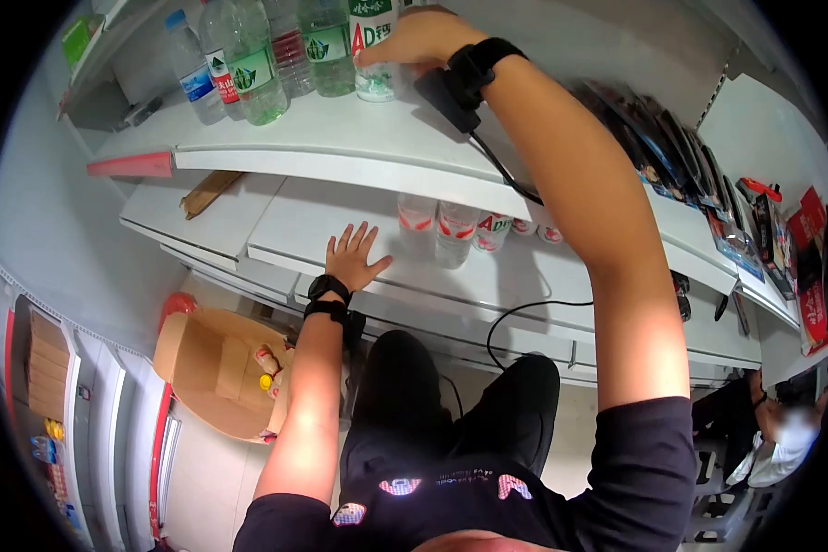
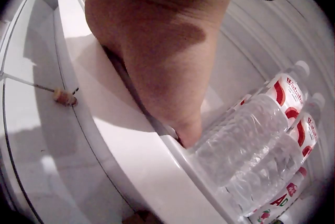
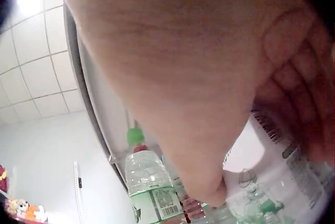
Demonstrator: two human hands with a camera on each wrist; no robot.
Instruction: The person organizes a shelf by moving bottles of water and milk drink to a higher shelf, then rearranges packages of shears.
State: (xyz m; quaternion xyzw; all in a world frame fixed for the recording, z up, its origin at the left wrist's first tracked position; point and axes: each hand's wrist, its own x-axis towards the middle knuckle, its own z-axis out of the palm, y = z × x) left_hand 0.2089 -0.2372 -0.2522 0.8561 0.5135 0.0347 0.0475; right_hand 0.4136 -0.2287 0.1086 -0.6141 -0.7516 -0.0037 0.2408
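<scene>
My right hand (image 1: pixel 425 39) grips a white AD milk drink bottle (image 1: pixel 375 85), thumb on one side and fingers round the other, at the right end of a bottle row on the upper shelf (image 1: pixel 340 133). The right wrist view shows the white label (image 3: pixel 303 182) inside the curled fingers. A green-labelled water bottle (image 1: pixel 329 55) stands just left of it. Down on the lower shelf (image 1: pixel 294 221), my left hand (image 1: pixel 351 262) rests with its fingers spread. Right of that hand stand clear bottles with red-and-white labels (image 1: pixel 455 225) and a smaller AD bottle (image 1: pixel 490 235).
More water bottles (image 1: pixel 253 74) stand at the upper left. Packaged goods (image 1: pixel 672 147) hang or lean at the right. A cardboard box (image 1: pixel 216 368) sits on the floor at the left. A black cable (image 1: pixel 524 308) loops before the shelves. Another person (image 1: pixel 773 432) is at the lower right.
</scene>
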